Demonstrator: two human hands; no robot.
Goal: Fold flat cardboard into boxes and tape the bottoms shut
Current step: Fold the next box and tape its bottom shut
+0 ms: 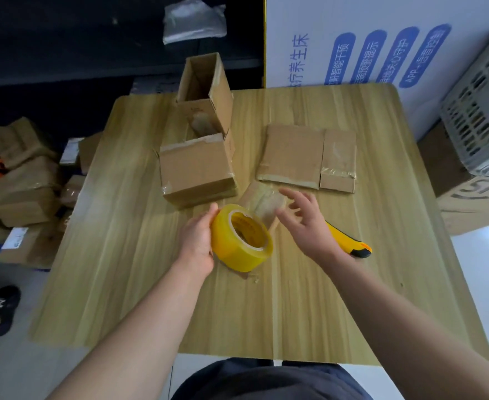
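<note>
I see a light wood-grain table [122,255] on a pale grey floor [21,370]. Behind it to my right stands a large white carton [381,13] printed with blue labels, a grey slotted plastic crate [479,116] beside it. To my left, parcels [24,192] pile against a dark backdrop [64,39].

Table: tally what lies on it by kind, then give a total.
Folded boxes: 2, the tall box and the short box
Flat cardboard: 2, the big flat and the small flat
Tape roll: 1, in the left hand
Knife: 1
Total: 6
</note>
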